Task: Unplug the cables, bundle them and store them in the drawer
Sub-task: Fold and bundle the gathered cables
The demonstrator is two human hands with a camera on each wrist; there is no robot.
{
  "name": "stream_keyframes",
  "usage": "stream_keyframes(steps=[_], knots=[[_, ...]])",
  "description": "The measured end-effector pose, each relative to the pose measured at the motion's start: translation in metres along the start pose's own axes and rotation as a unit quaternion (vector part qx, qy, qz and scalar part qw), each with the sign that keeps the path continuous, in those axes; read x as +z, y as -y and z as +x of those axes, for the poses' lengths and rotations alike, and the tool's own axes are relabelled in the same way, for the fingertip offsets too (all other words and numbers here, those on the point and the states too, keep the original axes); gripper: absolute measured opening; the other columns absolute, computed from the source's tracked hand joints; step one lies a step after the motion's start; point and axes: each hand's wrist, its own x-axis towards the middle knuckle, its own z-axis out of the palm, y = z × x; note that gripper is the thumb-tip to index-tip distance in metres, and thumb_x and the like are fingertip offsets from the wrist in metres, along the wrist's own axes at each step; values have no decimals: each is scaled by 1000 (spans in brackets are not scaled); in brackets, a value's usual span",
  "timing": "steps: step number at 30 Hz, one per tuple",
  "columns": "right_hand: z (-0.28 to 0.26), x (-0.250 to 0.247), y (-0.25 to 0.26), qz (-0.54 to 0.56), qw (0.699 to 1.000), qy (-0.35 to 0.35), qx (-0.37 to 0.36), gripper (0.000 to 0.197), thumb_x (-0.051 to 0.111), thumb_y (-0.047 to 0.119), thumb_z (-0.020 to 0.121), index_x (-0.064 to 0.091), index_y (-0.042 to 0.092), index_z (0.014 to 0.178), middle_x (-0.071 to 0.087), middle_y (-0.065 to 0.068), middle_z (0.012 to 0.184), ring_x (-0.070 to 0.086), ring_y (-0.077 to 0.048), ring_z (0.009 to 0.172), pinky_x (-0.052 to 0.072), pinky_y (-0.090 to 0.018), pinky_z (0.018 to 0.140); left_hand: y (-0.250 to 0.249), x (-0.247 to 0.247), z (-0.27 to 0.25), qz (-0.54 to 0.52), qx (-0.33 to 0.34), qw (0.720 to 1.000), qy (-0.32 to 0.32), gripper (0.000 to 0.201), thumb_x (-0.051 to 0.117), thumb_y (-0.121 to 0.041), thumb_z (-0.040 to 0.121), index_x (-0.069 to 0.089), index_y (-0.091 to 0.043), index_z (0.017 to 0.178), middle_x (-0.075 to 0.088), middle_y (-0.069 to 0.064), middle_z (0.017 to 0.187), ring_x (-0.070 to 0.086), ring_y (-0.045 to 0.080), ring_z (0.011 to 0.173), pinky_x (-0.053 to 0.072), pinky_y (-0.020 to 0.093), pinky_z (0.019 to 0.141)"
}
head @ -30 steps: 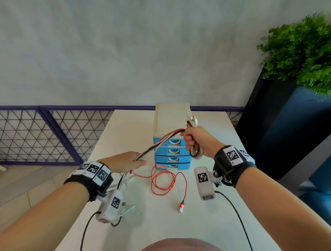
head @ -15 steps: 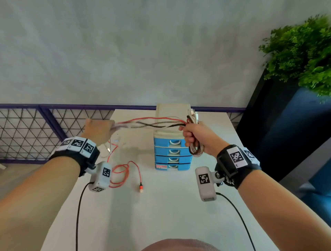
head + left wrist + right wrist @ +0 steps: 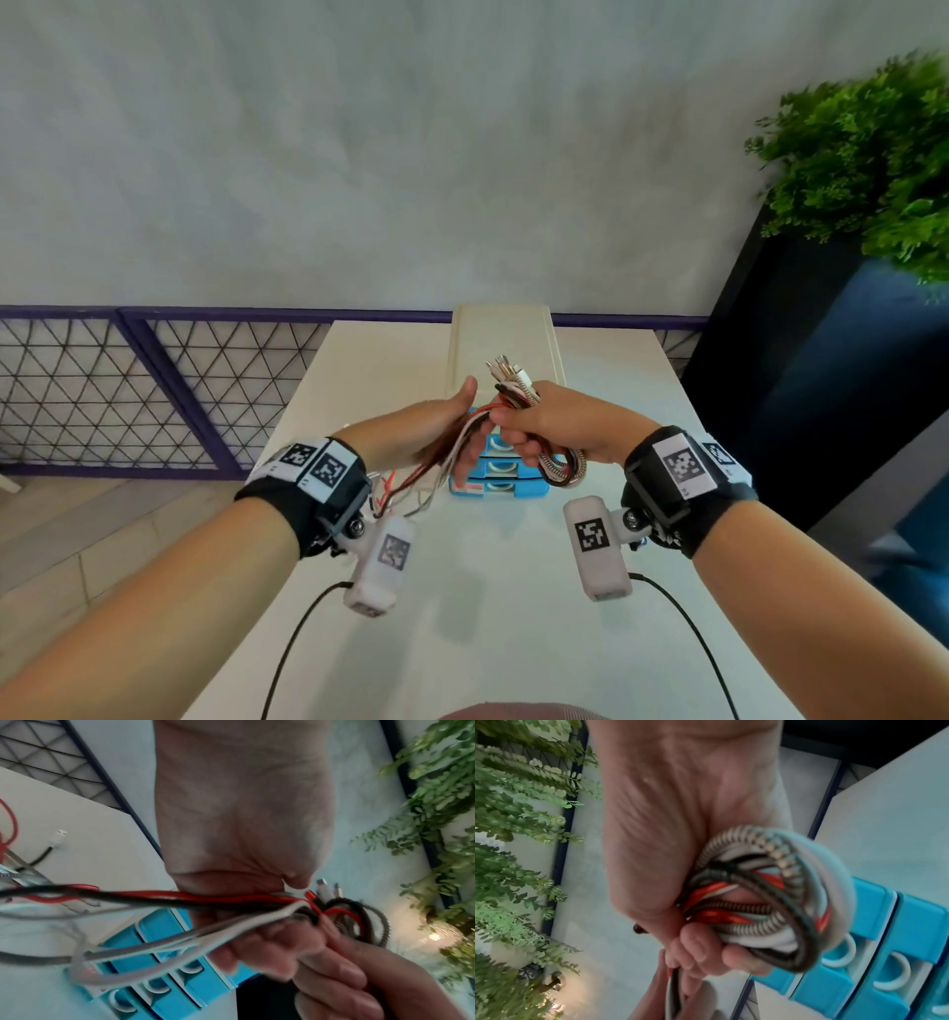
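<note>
My right hand (image 3: 518, 426) grips a bundle of cables (image 3: 560, 465) in front of the drawer unit (image 3: 500, 339). The red, black, white and braided cables form a loop under my fist, and their plugs (image 3: 508, 375) stick up above it. In the right wrist view the coiled loop (image 3: 757, 898) sits inside my curled fingers (image 3: 700, 949). My left hand (image 3: 464, 421) touches the right one and holds the loose strands (image 3: 231, 898) between thumb and fingers. The tails (image 3: 405, 493) hang down toward the table (image 3: 513, 616). All the blue drawers (image 3: 498, 488) are closed.
The drawer unit stands at the middle back of the white table. A white plug (image 3: 60, 835) on a black lead lies on the table to the left. A purple mesh railing (image 3: 154, 360) runs behind, and a dark planter (image 3: 821, 385) with a green plant (image 3: 873, 169) stands on the right.
My left hand, stretched out to the left with the cables taut half a second ago, has swung back to the right hand. The red cable has lifted off the table.
</note>
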Motion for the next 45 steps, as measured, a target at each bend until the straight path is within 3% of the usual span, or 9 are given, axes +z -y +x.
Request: stream_keyframes(steps=[10,14,19,25,28,32,37,40,45], knots=[[4,-12,-15,-60,988,-140,-37,19,51,24,99,60,10,90,50,0,62,46,-10,49,48,-24,58,15,-20,-24,-177,-47,971,156,44,31,-51,93,49,-17,72,40,-5,56,46,13,54,45,32,90],[15,-10,-17,-30,979,-193,-54,18,50,23,99,59,11,88,49,1,60,47,-14,52,47,-33,62,7,-2,-19,-163,25,984,62,34,33,-41,97,40,-20,72,30,-8,57,32,8,47,43,23,62],[18,2,-15,53,988,-140,-46,30,55,40,95,54,10,95,50,-1,69,50,-10,58,46,-22,58,-3,26,-12,34,108,982,-149,34,30,-34,102,41,-18,74,34,-8,58,34,8,48,33,24,54],[13,16,-11,283,958,-44,15,70,41,68,86,62,6,112,67,-12,99,64,-25,95,48,-38,96,-7,57,-16,307,155,901,-265,24,32,-37,101,50,-21,103,63,-2,85,60,17,78,47,34,70],[13,21,-9,315,948,-37,30,80,41,74,80,59,12,126,72,-8,97,66,-24,98,47,-43,97,-9,69,-15,434,136,829,-324,21,29,-37,101,38,-19,98,53,-2,77,53,21,69,38,34,60],[11,21,-8,324,946,-27,4,71,58,66,70,66,15,118,67,-3,94,68,-16,84,54,-37,82,-18,81,-16,546,109,758,-339,33,33,-23,100,36,-10,130,58,7,102,61,26,81,37,34,60],[16,19,-8,286,955,-82,-8,21,69,36,85,65,16,85,59,0,78,58,-13,62,50,-27,60,-24,80,-22,522,76,799,-289,27,36,-10,96,46,2,119,63,16,103,62,34,89,47,42,68],[24,18,-10,232,960,-151,-28,24,63,30,90,57,15,72,53,-3,68,52,-13,55,45,-25,56,-32,71,-20,461,42,856,-228,28,34,-21,100,51,-4,115,64,14,104,63,33,92,53,45,81],[28,5,-8,321,922,-206,-68,21,60,24,94,55,14,77,54,-1,66,56,-17,65,49,-31,61,-35,62,-17,284,-20,954,-91,41,27,-34,102,49,-11,77,55,3,63,58,17,53,46,29,64]])
